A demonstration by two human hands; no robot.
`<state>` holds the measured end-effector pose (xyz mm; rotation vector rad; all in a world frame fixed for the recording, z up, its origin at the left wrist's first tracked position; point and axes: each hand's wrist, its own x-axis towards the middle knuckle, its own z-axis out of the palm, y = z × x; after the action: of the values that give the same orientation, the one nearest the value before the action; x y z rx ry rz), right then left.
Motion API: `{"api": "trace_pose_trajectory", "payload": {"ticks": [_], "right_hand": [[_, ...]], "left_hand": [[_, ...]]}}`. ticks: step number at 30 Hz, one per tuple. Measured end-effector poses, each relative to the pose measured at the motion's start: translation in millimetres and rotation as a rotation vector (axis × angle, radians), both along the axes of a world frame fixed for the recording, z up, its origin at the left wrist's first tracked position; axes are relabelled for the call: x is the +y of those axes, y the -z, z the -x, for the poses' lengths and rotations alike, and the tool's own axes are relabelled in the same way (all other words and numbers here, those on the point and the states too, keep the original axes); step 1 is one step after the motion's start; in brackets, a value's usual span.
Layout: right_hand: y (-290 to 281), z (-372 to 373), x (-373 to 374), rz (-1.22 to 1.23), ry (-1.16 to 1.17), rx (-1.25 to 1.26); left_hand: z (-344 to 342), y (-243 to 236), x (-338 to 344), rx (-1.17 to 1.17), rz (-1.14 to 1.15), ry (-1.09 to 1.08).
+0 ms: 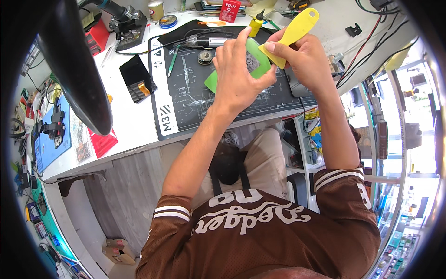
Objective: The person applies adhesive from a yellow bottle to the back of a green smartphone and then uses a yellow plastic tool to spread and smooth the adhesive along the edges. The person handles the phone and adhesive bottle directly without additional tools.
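Observation:
My left hand (235,76) is closed round the edges of a flat, green, phone-shaped piece (211,83), held over the dark work mat (195,110). A greyish patterned patch shows on the piece's upper face; the hand covers much of the rest. Pinched between the thumb and fingers of my right hand (306,58) is a yellow plastic scraper (298,28) with a hole in its handle end. Its wide blade points down at the right edge of the green piece; whether they touch is hard to tell.
Beyond my hands lie a silver cylindrical hand tool (206,42) with a cable, a small round metal part (205,57) and a yellow bottle (256,24). A black phone part (137,78) rests left of the mat. A dark arm (74,69) hangs across the upper left.

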<state>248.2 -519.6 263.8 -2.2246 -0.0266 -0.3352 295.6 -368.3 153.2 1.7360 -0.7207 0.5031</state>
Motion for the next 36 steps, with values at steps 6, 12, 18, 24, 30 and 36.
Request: {"api": "trace_pose_trajectory", "payload": {"ticks": [6, 12, 18, 24, 30, 36], "right_hand": [[4.3, -2.2, 1.7, -0.042, 0.034, -0.06], [1.0, 6.3, 3.5, -0.042, 0.013, -0.041], [3.0, 4.5, 5.8, -0.092, 0.009, -0.048], [5.2, 3.3, 1.2, -0.08, -0.015, -0.052], [22.9, -10.0, 6.3, -0.002, 0.014, -0.167], [29.4, -19.1, 8.0, 0.037, -0.001, -0.239]], "left_hand": [[2.4, 0.7, -0.1, 0.003, 0.001, -0.01], [2.0, 1.6, -1.2, -0.006, 0.012, -0.008], [2.1, 3.9, -2.0, -0.031, 0.016, -0.035], [2.3, 3.2, -1.4, -0.016, 0.012, -0.018], [2.0, 2.7, -4.3, -0.01, -0.001, -0.08], [0.2, 3.5, -4.8, -0.024, -0.022, -0.089]]}}
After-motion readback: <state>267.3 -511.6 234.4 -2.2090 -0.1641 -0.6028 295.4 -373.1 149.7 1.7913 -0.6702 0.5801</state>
